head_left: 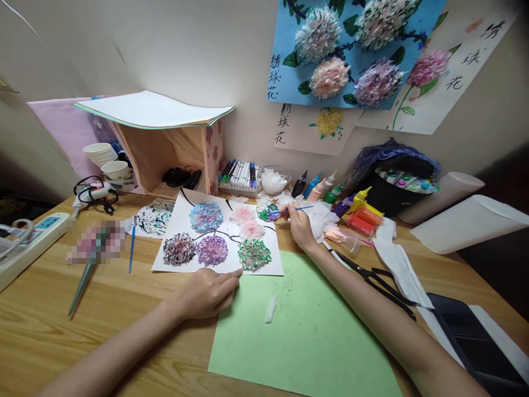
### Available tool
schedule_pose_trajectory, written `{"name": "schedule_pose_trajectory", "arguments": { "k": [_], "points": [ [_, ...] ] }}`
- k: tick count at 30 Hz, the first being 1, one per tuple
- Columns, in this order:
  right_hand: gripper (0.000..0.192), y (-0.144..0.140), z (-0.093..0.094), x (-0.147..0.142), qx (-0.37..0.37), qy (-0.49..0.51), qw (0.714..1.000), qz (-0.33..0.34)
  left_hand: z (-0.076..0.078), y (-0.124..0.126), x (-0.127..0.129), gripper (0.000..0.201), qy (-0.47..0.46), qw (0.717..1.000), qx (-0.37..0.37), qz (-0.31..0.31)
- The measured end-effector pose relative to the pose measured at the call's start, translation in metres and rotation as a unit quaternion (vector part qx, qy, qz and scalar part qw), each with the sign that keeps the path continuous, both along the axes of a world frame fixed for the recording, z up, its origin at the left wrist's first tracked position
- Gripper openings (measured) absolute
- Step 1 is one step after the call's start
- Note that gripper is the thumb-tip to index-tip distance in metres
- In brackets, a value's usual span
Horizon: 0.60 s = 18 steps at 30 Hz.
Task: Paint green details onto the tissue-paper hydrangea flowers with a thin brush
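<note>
My right hand pinches a thin blue paintbrush, its tip pointing left into a small dish smeared with green and purple paint. My left hand rests at the near edge of a white sheet. Its index finger is stretched out, the tip on the paper beside a green-edged paper flower; the other fingers are loosely bent, with nothing visible in them. Several more ruffled flowers lie on the sheet, among them a blue one, a purple one and a pink one. Black branch lines run between them.
Green paper lies in front with a white scrap. Black scissors lie beside my right forearm. Paint bottles, tissue and markers stand behind. Left are another brush, a glue gun and a power strip.
</note>
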State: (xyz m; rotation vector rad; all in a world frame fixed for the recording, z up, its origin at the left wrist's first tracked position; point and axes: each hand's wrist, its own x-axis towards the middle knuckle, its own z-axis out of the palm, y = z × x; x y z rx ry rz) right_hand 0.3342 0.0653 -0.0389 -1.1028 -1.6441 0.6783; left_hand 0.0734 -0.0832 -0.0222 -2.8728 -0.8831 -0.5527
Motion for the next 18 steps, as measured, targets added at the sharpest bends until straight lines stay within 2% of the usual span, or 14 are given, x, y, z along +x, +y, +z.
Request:
{"name": "schedule_pose_trajectory", "arguments": {
  "k": [7, 10, 13, 15, 16, 18],
  "points": [
    [0.041, -0.009, 0.010, 0.001, 0.036, -0.025, 0.999, 0.004, 0.000, 0.000, 0.000, 0.019, 0.002, 1.000, 0.003, -0.003],
    [0.040, -0.022, 0.017, 0.000, 0.054, 0.014, 0.998, -0.009, 0.000, 0.001, 0.000, 0.020, 0.000, 1.000, 0.005, -0.006],
    [0.034, -0.052, 0.023, -0.001, 0.035, 0.123, 0.992, -0.008, 0.000, 0.001, 0.000, 0.019, 0.001, 1.000, 0.007, -0.005],
    [0.028, -0.080, 0.024, 0.000, -0.032, 0.175, 0.984, 0.015, 0.000, 0.001, 0.000, 0.019, 0.005, 1.000, 0.009, -0.003],
    [0.027, -0.094, 0.022, 0.002, -0.057, 0.186, 0.981, 0.024, 0.000, 0.001, 0.000, 0.020, 0.007, 1.000, 0.010, -0.003],
    [0.027, -0.118, 0.016, 0.008, -0.052, 0.172, 0.983, 0.042, 0.000, 0.001, 0.000, 0.020, 0.008, 1.000, 0.008, -0.003]
  ]
}}
